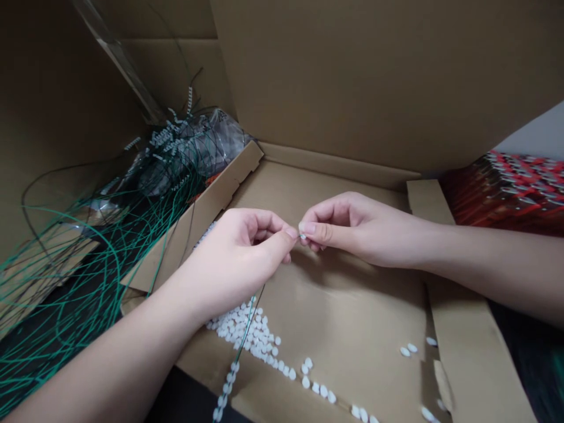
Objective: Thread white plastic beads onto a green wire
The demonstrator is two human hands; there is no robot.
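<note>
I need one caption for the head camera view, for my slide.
Left hand and right hand pinch close together above a cardboard tray holding small white discs, beside tangled green strands.

Room above tray point(352, 346), cardboard wall point(379, 76) beyond

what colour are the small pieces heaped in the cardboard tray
White: the pieces show best in the head view, near the front of the tray.
</note>
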